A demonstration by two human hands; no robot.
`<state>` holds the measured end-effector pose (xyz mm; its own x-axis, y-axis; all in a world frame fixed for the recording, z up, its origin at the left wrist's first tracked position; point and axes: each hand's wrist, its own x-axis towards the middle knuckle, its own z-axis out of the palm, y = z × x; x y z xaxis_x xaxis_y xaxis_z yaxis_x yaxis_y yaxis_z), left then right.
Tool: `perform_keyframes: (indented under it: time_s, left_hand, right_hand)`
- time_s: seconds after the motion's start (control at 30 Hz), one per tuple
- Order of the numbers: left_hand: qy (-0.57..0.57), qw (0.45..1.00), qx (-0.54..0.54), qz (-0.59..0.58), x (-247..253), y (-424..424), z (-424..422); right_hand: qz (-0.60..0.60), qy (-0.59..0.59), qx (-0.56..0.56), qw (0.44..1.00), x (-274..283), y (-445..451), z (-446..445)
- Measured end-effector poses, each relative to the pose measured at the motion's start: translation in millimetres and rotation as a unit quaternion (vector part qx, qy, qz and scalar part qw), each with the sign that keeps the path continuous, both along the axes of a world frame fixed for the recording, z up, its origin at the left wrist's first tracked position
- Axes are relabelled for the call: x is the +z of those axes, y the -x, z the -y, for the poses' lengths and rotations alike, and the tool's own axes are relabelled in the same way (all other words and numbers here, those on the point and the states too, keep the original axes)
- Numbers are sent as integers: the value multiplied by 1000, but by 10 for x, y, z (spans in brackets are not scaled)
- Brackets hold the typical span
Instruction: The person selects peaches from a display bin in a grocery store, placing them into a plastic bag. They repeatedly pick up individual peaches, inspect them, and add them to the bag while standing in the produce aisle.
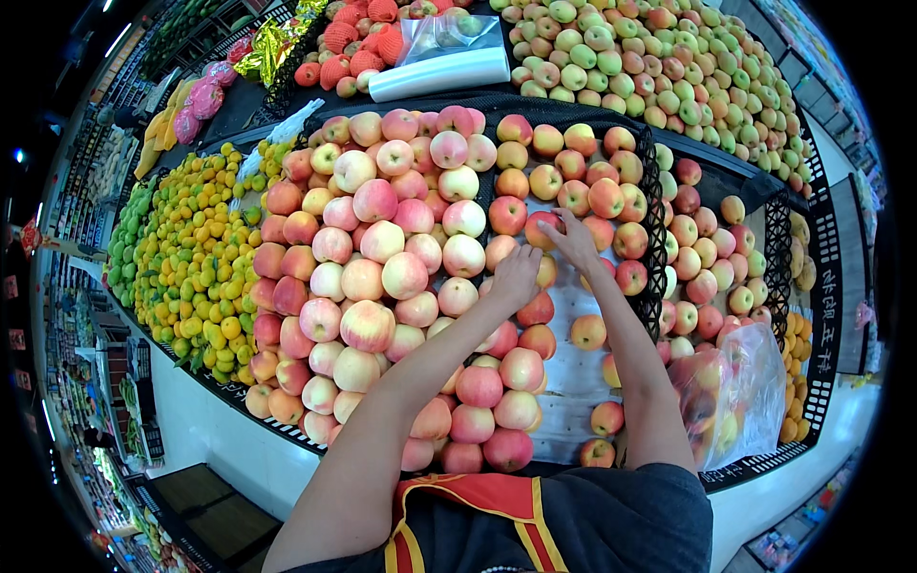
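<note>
Ahead of me, red-yellow apples line a display compartment. My right hand (575,243) has its thumb and fingers around the right side of a red apple (539,223) in the middle of that compartment. Just below and left of it, my left hand (517,278) is curled down among the apples, its fingertips mostly hidden. A yellowish apple (546,272) shows beside its knuckles, and another apple (500,251) lies above it. Whether the left fingers hold anything cannot be seen. Large pale pink apples (382,241) are piled high to the left.
A black mesh divider (653,236) runs along the compartment's right side. A clear plastic bag of fruit (738,401) stands at lower right. Small yellow-green citrus (193,279) fills the left side. A roll of plastic bags (440,74) lies behind, near more apples (645,64).
</note>
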<state>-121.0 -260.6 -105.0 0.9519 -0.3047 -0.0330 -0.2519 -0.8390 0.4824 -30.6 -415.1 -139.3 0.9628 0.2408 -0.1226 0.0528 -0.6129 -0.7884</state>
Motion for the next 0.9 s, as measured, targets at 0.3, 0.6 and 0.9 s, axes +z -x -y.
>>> perform_keyframes:
  time_s: [0.3,0.6,0.9]
  left_hand:
    - [14,1000,8,-5,-20,16,6]
    - [47,998,18,34,-85,34,40]
    - [51,997,31,42,-48,51,52]
  right_hand:
    - [-141,-113,-51,982,61,-50,19]
    - [-326,-370,-124,861,45,14,79]
    - [-230,-292,-76,925,316,-42,166]
